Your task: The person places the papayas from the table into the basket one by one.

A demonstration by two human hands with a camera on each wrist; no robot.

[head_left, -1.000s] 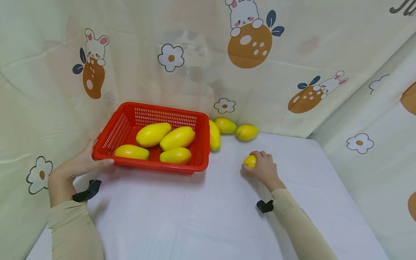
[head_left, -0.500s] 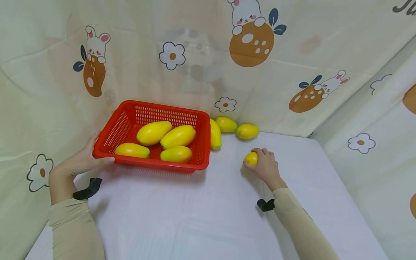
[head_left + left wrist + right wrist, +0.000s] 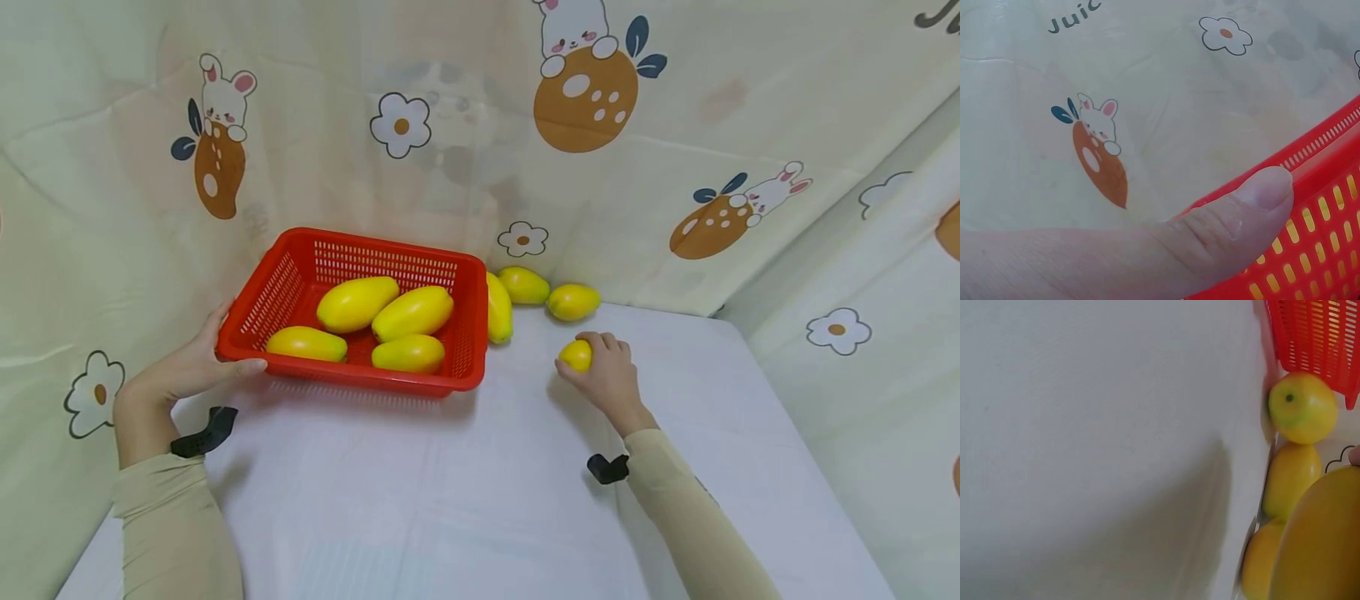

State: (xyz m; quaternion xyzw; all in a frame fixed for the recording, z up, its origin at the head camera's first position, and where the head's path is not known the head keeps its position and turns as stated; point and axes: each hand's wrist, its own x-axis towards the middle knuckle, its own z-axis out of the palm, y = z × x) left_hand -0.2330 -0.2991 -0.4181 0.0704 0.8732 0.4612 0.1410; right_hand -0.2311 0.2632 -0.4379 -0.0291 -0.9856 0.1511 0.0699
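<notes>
Beige sleeves [image 3: 176, 533] extend over a white table [image 3: 360, 500]. The right hand [image 3: 611, 379] curls round a yellow fruit [image 3: 576, 356], thumb on one side and fingers over the other, closed only as far as its girth allows; the shadow suggests it is just off the table, to the right of the basket. The fruit looks firm, smooth and perhaps slightly slippery, and probably not heavy; a hold round its fat middle should suit it better than one at an end. The left hand [image 3: 191, 367] grips the near left corner of a red plastic basket [image 3: 471, 333], thumb along the rim, its fingers mostly hidden against the outer side. That slotted basket seems light and fairly stiff, and four yellow fruits [image 3: 358, 304] lie on their sides in it, two nearer and two farther back. Past its right side lie three more fruits [image 3: 573, 302], near the printed curtain [image 3: 465, 192].
</notes>
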